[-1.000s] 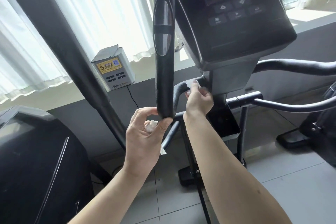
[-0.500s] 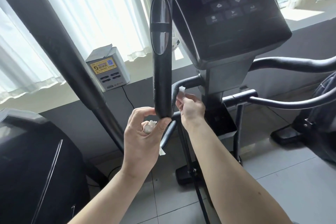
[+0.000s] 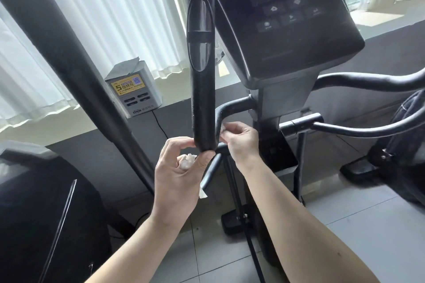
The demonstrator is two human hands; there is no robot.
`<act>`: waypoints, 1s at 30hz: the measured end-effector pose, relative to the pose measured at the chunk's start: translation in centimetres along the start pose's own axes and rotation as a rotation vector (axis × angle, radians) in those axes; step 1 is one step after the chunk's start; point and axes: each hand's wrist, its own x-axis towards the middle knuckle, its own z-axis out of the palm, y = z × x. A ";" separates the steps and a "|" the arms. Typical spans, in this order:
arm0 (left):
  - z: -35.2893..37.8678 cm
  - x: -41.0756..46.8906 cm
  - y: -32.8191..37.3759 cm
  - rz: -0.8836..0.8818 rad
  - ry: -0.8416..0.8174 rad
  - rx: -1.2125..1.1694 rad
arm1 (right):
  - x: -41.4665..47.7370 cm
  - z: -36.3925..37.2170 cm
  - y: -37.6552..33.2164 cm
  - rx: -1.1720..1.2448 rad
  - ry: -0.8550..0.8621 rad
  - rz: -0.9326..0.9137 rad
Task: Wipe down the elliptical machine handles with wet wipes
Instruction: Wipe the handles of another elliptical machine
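Upright handle (image 3: 202,89) of the elliptical is seen at mid-view, gripped at its lower end. Far left, a black housing (image 3: 34,202) sits low, and a thick slanted pole (image 3: 69,64) rises above it. A grey charging box (image 3: 133,93) with a yellow label is set on the window sill (image 3: 57,122), with a white curtain (image 3: 103,18) behind it. The upright handle's bottom end is pinched between thumb and forefinger of the left hand (image 3: 181,177). That grip is mostly closed, with a crumpled wipe (image 3: 187,159) tucked under the other fingers and a tail of it hanging below the palm. Just right and behind, the curved handle (image 3: 230,109) is touched by the right hand (image 3: 241,141). Its grip is closed in a pinch on a second wipe (image 3: 223,128), which is pressed at the bar's bend. A dark console (image 3: 287,18) is mounted above. Side bars (image 3: 356,84) run to the right edge, with grey floor tiles (image 3: 345,213) below.
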 end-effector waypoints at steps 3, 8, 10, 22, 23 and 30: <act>0.1 0.1 0.0 0.010 -0.001 -0.011 | 1.3 -0.4 -0.2 0.000 0.256 -0.165; 0.1 0.0 -0.1 0.005 -0.005 -0.004 | 2.3 1.8 -0.2 0.117 0.417 -0.224; 0.0 0.1 -0.1 0.004 -0.006 0.001 | 1.6 2.2 0.2 0.115 0.371 -0.190; -0.2 0.1 -0.3 0.014 -0.016 0.019 | 2.3 1.4 -2.7 -0.461 0.090 -0.394; -0.2 0.2 -0.3 0.011 -0.016 0.024 | 2.4 1.5 -2.4 -0.492 0.070 -0.414; -0.2 0.0 -0.4 0.016 -0.015 0.039 | -0.7 -2.2 -4.3 -0.140 -0.440 -0.138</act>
